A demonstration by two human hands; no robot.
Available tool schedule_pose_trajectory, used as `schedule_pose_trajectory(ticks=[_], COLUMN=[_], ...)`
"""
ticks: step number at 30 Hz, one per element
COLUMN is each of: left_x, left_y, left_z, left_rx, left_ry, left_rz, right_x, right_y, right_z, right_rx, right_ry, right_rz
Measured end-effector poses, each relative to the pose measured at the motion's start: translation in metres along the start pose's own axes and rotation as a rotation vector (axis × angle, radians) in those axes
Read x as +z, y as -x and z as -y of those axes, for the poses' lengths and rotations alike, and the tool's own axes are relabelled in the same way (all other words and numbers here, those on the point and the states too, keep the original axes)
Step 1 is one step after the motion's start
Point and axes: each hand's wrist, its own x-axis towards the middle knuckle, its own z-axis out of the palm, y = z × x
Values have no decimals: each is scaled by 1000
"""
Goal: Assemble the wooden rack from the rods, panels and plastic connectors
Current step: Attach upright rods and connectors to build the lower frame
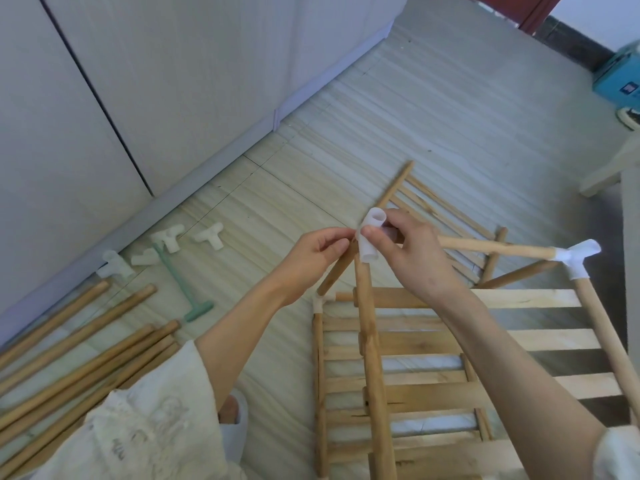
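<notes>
My right hand (408,251) grips a white plastic connector (371,233) that sits on top of an upright wooden rod (372,358). A second rod (491,247) runs from this connector to another white connector (575,256) at the right. My left hand (318,258) pinches a slanted rod (337,270) beside the connector. Below lies a slatted wooden panel (519,299) with a small connector (318,303) at its corner.
Several loose rods (86,351) lie on the floor at the lower left. Several spare white connectors (166,239) and a green T-shaped tool (180,282) lie near the grey wall base. Another slatted panel (446,216) lies behind my hands. A blue box (620,74) stands far right.
</notes>
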Motion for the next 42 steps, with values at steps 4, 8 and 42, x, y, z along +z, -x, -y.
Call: schedule_pose_trajectory(ticks=[4, 8, 42], left_x=[0, 5, 13], left_y=[1, 1, -4], left_z=[-7, -15, -45], left_rx=[-41, -36, 145], left_ry=[61, -36, -446], left_rz=[-39, -84, -10], right_x=[-1, -2, 25], right_y=[-1, -1, 69], right_z=[1, 5, 13], right_rx=[41, 71, 143], right_ry=[11, 34, 368], right_rz=[21, 15, 38])
